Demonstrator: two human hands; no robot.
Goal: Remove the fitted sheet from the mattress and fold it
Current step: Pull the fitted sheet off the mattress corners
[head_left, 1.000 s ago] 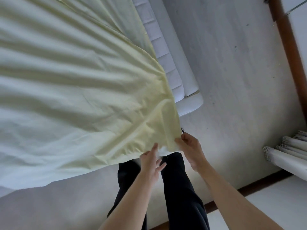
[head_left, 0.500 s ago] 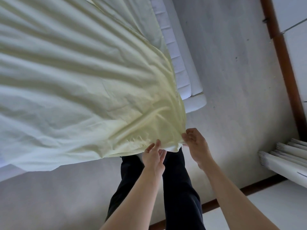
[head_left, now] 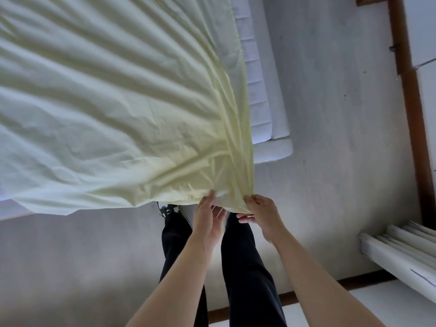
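Observation:
A pale yellow fitted sheet (head_left: pixel 113 109) is stretched out from me, filling the upper left, with folds fanning toward its near corner. My right hand (head_left: pixel 262 213) pinches that corner between thumb and fingers. Beside it, my left hand (head_left: pixel 208 215) is under the sheet's near edge, thumb on top and fingers beneath the cloth. The white quilted mattress (head_left: pixel 257 90) shows along the sheet's right side, on a white bed base (head_left: pixel 273 152).
Grey floor lies to the right and below the sheet. My legs in dark trousers (head_left: pixel 245 267) stand under my hands. A brown wooden frame (head_left: pixel 410 95) runs along the right wall, and white slatted panels (head_left: pixel 401 251) lie at the lower right.
The sheet corner has been drawn nearer to me and my hands have closed in together on it. The left hand has gone from reaching to holding the edge.

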